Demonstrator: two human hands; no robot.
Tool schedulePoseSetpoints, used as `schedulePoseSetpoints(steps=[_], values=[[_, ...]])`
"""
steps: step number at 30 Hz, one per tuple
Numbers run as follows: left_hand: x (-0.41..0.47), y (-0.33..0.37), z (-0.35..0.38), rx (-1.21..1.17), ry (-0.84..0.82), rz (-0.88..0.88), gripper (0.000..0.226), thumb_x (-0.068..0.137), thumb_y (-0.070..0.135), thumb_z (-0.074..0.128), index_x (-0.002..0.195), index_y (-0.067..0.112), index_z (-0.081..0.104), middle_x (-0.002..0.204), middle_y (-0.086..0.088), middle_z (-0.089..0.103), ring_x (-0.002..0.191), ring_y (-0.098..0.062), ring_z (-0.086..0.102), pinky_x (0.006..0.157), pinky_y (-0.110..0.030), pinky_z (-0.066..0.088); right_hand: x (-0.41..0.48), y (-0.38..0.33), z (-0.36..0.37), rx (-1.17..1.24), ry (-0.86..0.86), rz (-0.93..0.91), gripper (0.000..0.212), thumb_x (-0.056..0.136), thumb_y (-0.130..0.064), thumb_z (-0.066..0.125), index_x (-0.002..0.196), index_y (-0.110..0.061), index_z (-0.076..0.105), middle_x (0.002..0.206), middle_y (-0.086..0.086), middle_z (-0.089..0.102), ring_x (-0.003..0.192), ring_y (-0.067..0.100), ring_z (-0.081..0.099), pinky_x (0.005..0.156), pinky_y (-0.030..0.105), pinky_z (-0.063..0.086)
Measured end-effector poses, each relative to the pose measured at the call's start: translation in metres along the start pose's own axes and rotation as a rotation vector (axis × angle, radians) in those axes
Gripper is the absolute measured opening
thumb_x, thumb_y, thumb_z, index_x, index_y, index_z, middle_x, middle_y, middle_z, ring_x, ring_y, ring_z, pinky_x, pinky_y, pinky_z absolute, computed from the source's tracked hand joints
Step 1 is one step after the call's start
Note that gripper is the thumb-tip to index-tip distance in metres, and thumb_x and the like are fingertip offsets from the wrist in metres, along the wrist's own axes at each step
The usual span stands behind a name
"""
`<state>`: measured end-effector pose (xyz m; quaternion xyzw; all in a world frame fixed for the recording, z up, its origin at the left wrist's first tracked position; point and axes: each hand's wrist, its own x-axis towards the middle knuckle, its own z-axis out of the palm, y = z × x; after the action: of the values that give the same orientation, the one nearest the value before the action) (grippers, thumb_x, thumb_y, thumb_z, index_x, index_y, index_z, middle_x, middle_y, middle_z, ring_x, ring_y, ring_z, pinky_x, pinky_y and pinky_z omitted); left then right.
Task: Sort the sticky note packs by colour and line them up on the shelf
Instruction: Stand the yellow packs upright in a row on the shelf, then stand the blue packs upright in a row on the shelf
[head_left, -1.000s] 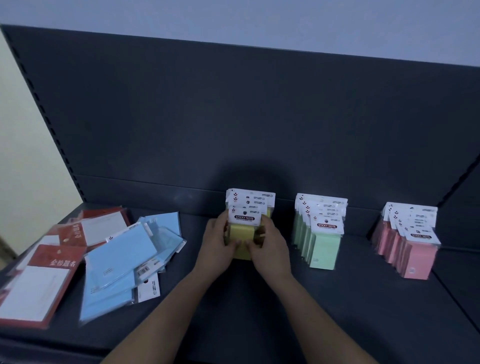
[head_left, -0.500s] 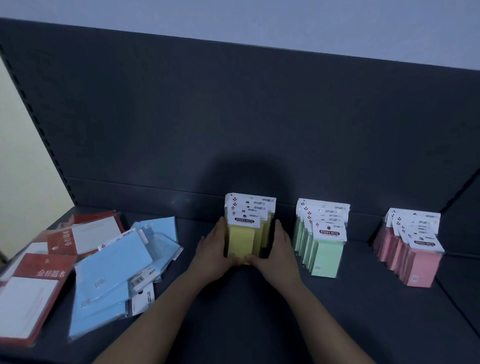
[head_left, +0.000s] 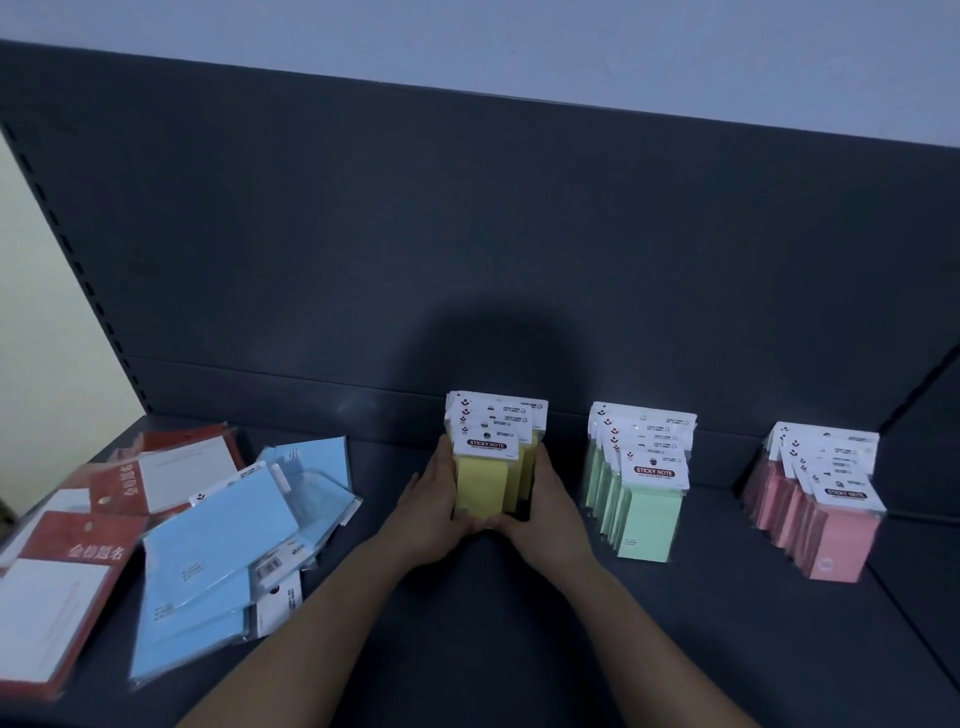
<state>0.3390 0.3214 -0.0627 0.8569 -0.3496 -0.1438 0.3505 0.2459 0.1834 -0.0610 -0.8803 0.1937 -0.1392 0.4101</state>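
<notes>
Right now the yellow packs (head_left: 485, 483) stand upright on the shelf (head_left: 519, 649), pressed between both hands. The left hand (head_left: 436, 501) lies flat against their left side and the right hand (head_left: 553, 512) against their right, fingers fairly straight, thumbs almost meeting in front. Green packs (head_left: 647, 519) stand just to the right.

left hand (head_left: 435, 512), right hand (head_left: 546, 514), palms inward

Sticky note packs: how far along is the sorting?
Done: the green row and pink row stand lined up on the shelf. In hand: the left hand and right hand press the sides of the yellow row, squaring it. Left: the blue packs lie in a loose heap, beside red-and-white packs.
</notes>
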Motion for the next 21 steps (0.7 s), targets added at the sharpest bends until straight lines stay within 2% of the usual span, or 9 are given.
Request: schedulePoseSetpoints(steps=[2, 4, 5, 7, 8, 11, 14, 17, 21], values=[[-0.004, 0.005, -0.006, -0.018, 0.001, -0.025, 0.115, 0.069, 0.050, 0.070, 0.150, 0.032, -0.010, 0.156, 0.011, 0.017, 0.140, -0.012, 0.027, 0.115, -0.040, 0.027, 0.001, 0.002, -0.001, -0.022, -0.016, 0.009, 0.102, 0.063, -0.031, 0.079, 0.147, -0.034, 0.021, 0.137, -0.007, 0.048, 0.120, 0.010, 0.052, 0.097, 0.036, 0.048], [-0.009, 0.011, -0.010, -0.007, 0.023, -0.052, 0.109, 0.078, 0.031, 0.073, 0.152, 0.024, -0.007, 0.156, 0.005, 0.018, 0.140, -0.014, 0.028, 0.112, -0.026, 0.025, -0.001, -0.002, -0.004, -0.068, -0.015, 0.008, 0.097, 0.067, -0.027, 0.076, 0.147, -0.028, 0.021, 0.135, -0.003, 0.048, 0.119, 0.013, 0.051, 0.095, 0.037, 0.048], [-0.012, 0.014, -0.012, 0.025, 0.034, -0.070, 0.107, 0.081, 0.028, 0.072, 0.152, 0.019, -0.007, 0.157, 0.002, 0.015, 0.141, -0.015, 0.025, 0.109, -0.022, 0.023, -0.003, -0.004, -0.007, -0.096, -0.003, -0.006, 0.095, 0.070, -0.025, 0.074, 0.148, -0.025, 0.019, 0.135, -0.003, 0.046, 0.121, 0.014, 0.048, 0.096, 0.036, 0.047], [-0.018, 0.021, -0.019, 0.127, 0.067, -0.093, 0.098, 0.086, 0.028, 0.068, 0.152, 0.011, -0.002, 0.158, -0.003, 0.014, 0.143, -0.017, 0.021, 0.110, -0.023, 0.022, -0.007, -0.011, -0.013, -0.156, 0.042, -0.054, 0.093, 0.075, -0.021, 0.069, 0.151, -0.021, 0.014, 0.135, -0.006, 0.039, 0.126, 0.013, 0.040, 0.100, 0.032, 0.042], [-0.023, 0.024, -0.023, 0.181, 0.088, -0.090, 0.091, 0.087, 0.029, 0.066, 0.152, 0.008, 0.005, 0.158, -0.005, 0.016, 0.143, -0.018, 0.022, 0.110, -0.023, 0.022, -0.009, -0.014, -0.017, -0.194, 0.076, -0.092, 0.091, 0.077, -0.019, 0.067, 0.151, -0.019, 0.013, 0.140, -0.002, 0.037, 0.129, 0.015, 0.037, 0.103, 0.032, 0.040], [-0.038, 0.029, -0.040, 0.344, 0.170, -0.092, 0.073, 0.090, 0.027, 0.060, 0.149, 0.009, 0.021, 0.156, -0.005, 0.021, 0.141, -0.020, 0.026, 0.111, -0.027, 0.024, -0.014, -0.029, -0.024, -0.315, 0.134, -0.198, 0.081, 0.080, -0.011, 0.061, 0.150, -0.012, 0.021, 0.151, 0.007, 0.030, 0.138, 0.023, 0.029, 0.110, 0.035, 0.033], [-0.058, 0.028, -0.057, 0.479, 0.274, -0.102, 0.057, 0.091, 0.024, 0.057, 0.143, 0.011, 0.037, 0.150, -0.004, 0.033, 0.136, -0.022, 0.033, 0.106, -0.031, 0.035, -0.020, -0.048, -0.021, -0.358, 0.119, -0.314, 0.070, 0.078, -0.006, 0.062, 0.144, -0.010, 0.038, 0.144, 0.011, 0.039, 0.133, 0.028, 0.035, 0.108, 0.038, 0.035], [-0.083, 0.023, -0.077, 0.558, 0.372, -0.163, 0.046, 0.088, 0.019, 0.056, 0.133, 0.010, 0.047, 0.139, -0.005, 0.044, 0.127, -0.024, 0.041, 0.096, -0.034, 0.044, -0.022, -0.064, -0.004, -0.386, 0.080, -0.457, 0.062, 0.072, -0.005, 0.066, 0.132, -0.007, 0.052, 0.128, 0.014, 0.053, 0.118, 0.033, 0.049, 0.097, 0.042, 0.044], [-0.116, 0.005, -0.103, 0.690, 0.395, -0.296, 0.042, 0.086, 0.015, 0.055, 0.126, 0.006, 0.053, 0.131, -0.010, 0.050, 0.122, -0.029, 0.044, 0.092, -0.037, 0.045, -0.024, -0.090, 0.025, -0.440, -0.064, -0.532, 0.055, 0.080, -0.011, 0.060, 0.134, -0.011, 0.050, 0.127, 0.009, 0.050, 0.120, 0.027, 0.043, 0.098, 0.034, 0.036]])
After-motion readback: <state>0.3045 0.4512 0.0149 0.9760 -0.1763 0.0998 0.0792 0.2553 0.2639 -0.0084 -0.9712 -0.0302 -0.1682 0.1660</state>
